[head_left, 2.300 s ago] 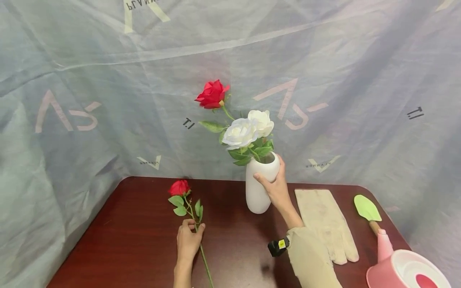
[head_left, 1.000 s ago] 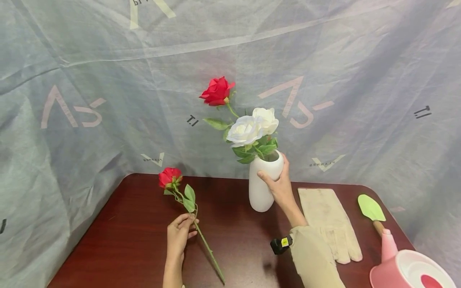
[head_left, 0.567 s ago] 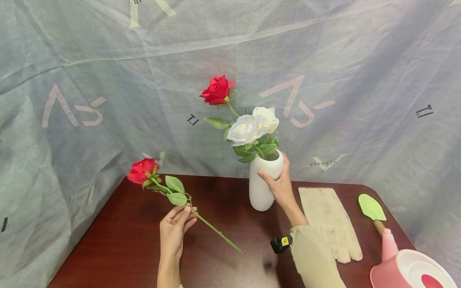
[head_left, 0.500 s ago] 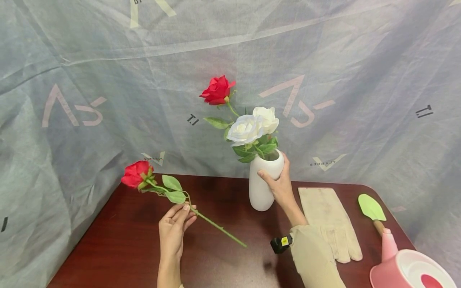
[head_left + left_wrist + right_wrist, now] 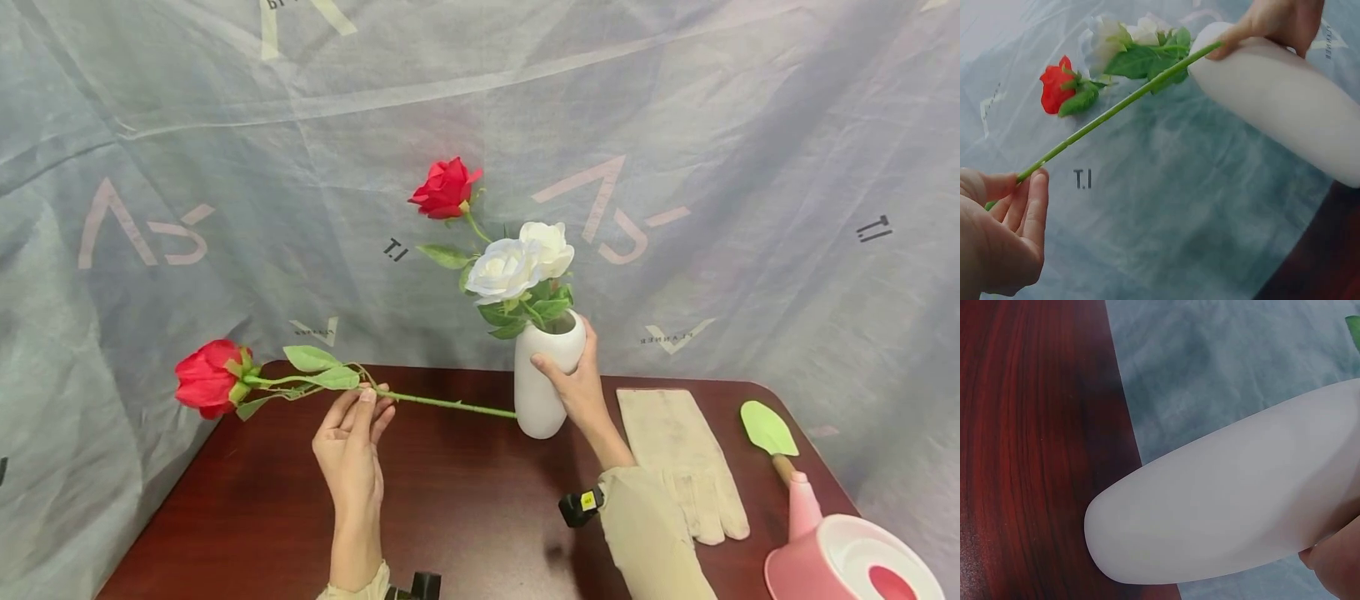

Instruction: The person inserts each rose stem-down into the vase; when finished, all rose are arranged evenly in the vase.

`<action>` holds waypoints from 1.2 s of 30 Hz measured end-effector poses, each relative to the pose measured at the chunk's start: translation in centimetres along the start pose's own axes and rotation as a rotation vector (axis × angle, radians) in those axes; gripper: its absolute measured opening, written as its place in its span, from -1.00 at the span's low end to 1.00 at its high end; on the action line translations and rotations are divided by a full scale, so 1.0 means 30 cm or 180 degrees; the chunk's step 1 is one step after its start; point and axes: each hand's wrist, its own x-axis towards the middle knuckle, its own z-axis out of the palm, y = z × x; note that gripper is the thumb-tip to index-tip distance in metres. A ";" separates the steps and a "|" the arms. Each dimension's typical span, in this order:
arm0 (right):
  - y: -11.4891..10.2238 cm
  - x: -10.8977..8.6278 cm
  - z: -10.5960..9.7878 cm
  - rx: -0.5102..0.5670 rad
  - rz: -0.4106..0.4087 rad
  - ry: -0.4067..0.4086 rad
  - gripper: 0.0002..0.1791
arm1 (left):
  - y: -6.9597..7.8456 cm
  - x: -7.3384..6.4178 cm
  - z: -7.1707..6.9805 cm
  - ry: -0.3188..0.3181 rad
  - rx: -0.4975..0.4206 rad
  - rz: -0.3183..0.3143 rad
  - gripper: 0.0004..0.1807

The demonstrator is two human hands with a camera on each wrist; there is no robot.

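Note:
My left hand [image 5: 352, 446] pinches the green stem of a red rose [image 5: 208, 379] between thumb and fingers. The rose lies nearly level in the air, bloom to the left, its stem end pointing right at the vase in the head view. In the left wrist view the bare stem [image 5: 1116, 109] slants up across the white vase's mouth area. My right hand [image 5: 581, 387] grips the white vase [image 5: 536, 392] near its top from the right. Another red rose [image 5: 446, 189] and two white roses [image 5: 502, 271] stand in the vase, leaning left.
A pair of cream work gloves [image 5: 678, 458] lies right of the vase on the dark red table [image 5: 465, 508]. Farther right are a green trowel [image 5: 768, 429] and a pink watering can [image 5: 806, 562]. A grey cloth backdrop [image 5: 300, 208] hangs behind the table.
My left hand has lifted the red rose off the table and turned it from upright-lying to nearly level, bloom swinging left and stem end swinging up to the right. My right hand keeps gripping the vase.

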 end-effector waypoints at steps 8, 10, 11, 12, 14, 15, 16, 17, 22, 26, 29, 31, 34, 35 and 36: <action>-0.013 -0.002 0.003 0.0051 -0.0015 -0.0017 -0.06 | 0.014 0.034 0.071 0.0164 -0.0313 0.0375 -0.82; -0.013 -0.002 0.003 0.0051 -0.0011 -0.0019 -0.05 | 0.016 0.037 0.088 0.0212 -0.0291 0.0430 -0.82; -0.013 -0.002 0.003 0.0052 -0.0011 -0.0017 -0.05 | 0.016 0.038 0.097 0.0228 -0.0318 0.0443 -0.82; -0.013 -0.002 0.003 0.0050 -0.0012 -0.0014 -0.05 | 0.016 0.039 0.105 0.0249 -0.0286 0.0456 -0.82; -0.012 -0.002 0.003 0.0050 -0.0011 -0.0013 -0.05 | 0.016 0.038 0.120 0.0272 -0.0264 0.0473 -0.82; -0.011 -0.002 0.003 0.0047 -0.0011 -0.0013 -0.05 | 0.015 0.037 0.127 0.0284 -0.0242 0.0485 -0.82; -0.011 -0.001 0.003 0.0046 -0.0010 -0.0014 -0.05 | 0.014 0.036 0.133 0.0288 -0.0225 0.0495 -0.81; -0.011 -0.002 0.003 0.0047 -0.0009 -0.0014 -0.05 | 0.014 0.035 0.140 0.0284 -0.0226 0.0510 -0.81; -0.012 -0.001 0.003 0.0044 -0.0023 -0.0007 -0.05 | 0.004 0.027 0.177 0.0228 -0.0048 0.0652 -0.80; -0.011 -0.001 0.004 0.0029 -0.0022 0.0002 -0.05 | -0.009 0.024 0.207 0.0208 0.0111 0.0785 -0.80; -0.013 -0.003 0.005 0.0005 -0.0007 -0.0001 -0.04 | -0.022 0.024 0.229 0.0186 0.0194 0.0854 -0.79; -0.016 -0.004 0.005 -0.0013 0.0008 -0.0006 -0.04 | -0.030 0.024 0.243 0.0143 0.0258 0.0899 -0.79; -0.018 -0.005 0.004 -0.0034 0.0031 0.0006 -0.04 | -0.041 0.024 0.266 0.0033 0.0345 0.0984 -0.80; -0.018 -0.005 0.004 -0.0034 0.0038 0.0012 -0.04 | -0.044 0.024 0.273 -0.0002 0.0380 0.1015 -0.80; -0.018 -0.005 0.005 -0.0037 0.0038 0.0017 -0.05 | -0.047 0.024 0.280 -0.0035 0.0420 0.1048 -0.80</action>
